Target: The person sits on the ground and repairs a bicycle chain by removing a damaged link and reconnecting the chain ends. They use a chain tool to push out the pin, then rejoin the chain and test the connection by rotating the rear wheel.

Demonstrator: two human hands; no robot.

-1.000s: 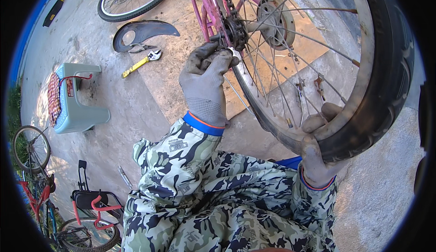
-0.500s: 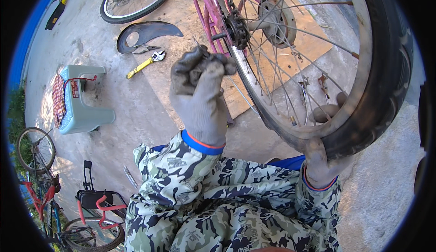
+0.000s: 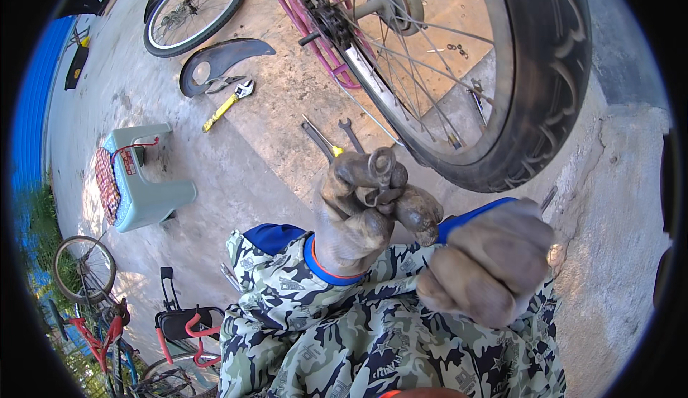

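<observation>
My left hand (image 3: pixel 351 219), in a grey glove with blackened fingers, is raised over my lap. Its fingers are curled around small metal parts; a ring-shaped metal piece (image 3: pixel 382 160) shows at the fingertips. Beside it, my right hand (image 3: pixel 494 262) is closed with the fingers folded in, and whatever it may hold is hidden. Both hands are apart from the bicycle wheel (image 3: pixel 548 89), whose black tyre and spokes stand just beyond them. The wheel belongs to a pink bicycle frame (image 3: pixel 287 3) with a chain and sprocket (image 3: pixel 333 25).
On the floor lie a screwdriver (image 3: pixel 322 134), an open-ended wrench (image 3: pixel 350 134), a yellow-handled adjustable wrench (image 3: pixel 228 105) and a black curved guard (image 3: pixel 228 52) with pliers on it. A loose wheel (image 3: pixel 233 18) lies behind. Left are a pale stool (image 3: pixel 154 176) and a red bicycle (image 3: pixel 100 340).
My right hand has let go of the tyre and come back toward my left hand, closing. My left hand has moved nearer and to the right. The view has shifted.
</observation>
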